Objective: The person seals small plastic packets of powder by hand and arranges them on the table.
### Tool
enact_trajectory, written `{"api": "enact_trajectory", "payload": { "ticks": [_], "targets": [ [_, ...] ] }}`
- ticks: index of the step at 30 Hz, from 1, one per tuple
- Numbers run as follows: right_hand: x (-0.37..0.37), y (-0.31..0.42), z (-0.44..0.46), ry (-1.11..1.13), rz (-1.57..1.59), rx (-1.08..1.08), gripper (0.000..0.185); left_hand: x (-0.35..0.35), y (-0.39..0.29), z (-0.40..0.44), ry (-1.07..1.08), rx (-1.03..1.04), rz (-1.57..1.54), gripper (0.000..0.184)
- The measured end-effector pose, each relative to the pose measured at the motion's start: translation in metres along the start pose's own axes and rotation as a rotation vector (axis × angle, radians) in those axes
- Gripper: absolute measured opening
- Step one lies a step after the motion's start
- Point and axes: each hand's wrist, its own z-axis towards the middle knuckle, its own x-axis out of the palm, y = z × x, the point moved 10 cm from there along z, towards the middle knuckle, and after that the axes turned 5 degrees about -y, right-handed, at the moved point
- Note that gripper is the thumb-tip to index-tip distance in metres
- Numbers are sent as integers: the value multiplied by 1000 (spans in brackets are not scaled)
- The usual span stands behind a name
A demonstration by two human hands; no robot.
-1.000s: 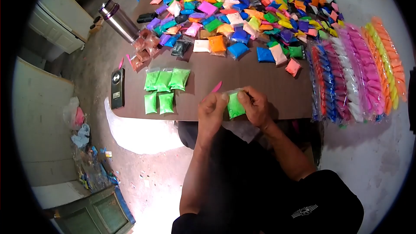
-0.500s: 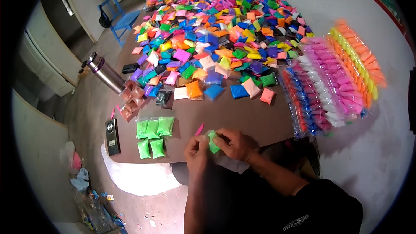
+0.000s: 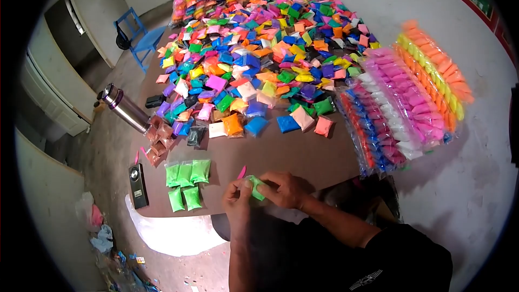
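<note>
Near the front edge of the brown table (image 3: 303,154), both hands hold one small bright green packet (image 3: 256,189) in clear plastic. My left hand (image 3: 236,199) is closed, pinching its left side at the top. My right hand (image 3: 283,190) grips the packet from the right, fingers bent over it. Just beyond my left hand lies a slim pink object (image 3: 241,172), too small to name. To the left are several similar green packets (image 3: 185,173), set out in two rows.
A large heap of coloured packets (image 3: 259,65) covers the far table. Long strips of joined packets (image 3: 411,103) lie at the right. At the left are a steel flask (image 3: 127,109), brown packets (image 3: 160,135) and a black device with a dial (image 3: 138,186). Beyond stands a blue chair (image 3: 141,40).
The view has shifted slightly, so the table appears lower and further left. Both hands still hold the green packet, which is now tilted differently between the fingers.
</note>
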Motion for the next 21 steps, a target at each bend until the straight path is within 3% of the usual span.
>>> {"api": "enact_trajectory", "payload": {
  "ticks": [7,9,13,15,18,21],
  "targets": [
    [2,16,0,37,-80,-80,15,2,0,0,84,-11,-2,21],
    [6,15,0,103,-200,-11,15,-11,13,2,31,-35,-95,21],
    [11,-1,-2,93,-215,-72,16,-12,13,4,9,-31,-131,23],
    [8,-12,-3,43,47,4,24,-3,-1,-1,35,17,104,24],
    [7,-23,-3,44,133,102,25,3,-4,-1,32,6,82,30],
    [6,-14,-3,28,117,55,25,2,-3,-1,43,-13,50,30]
  ]
}}
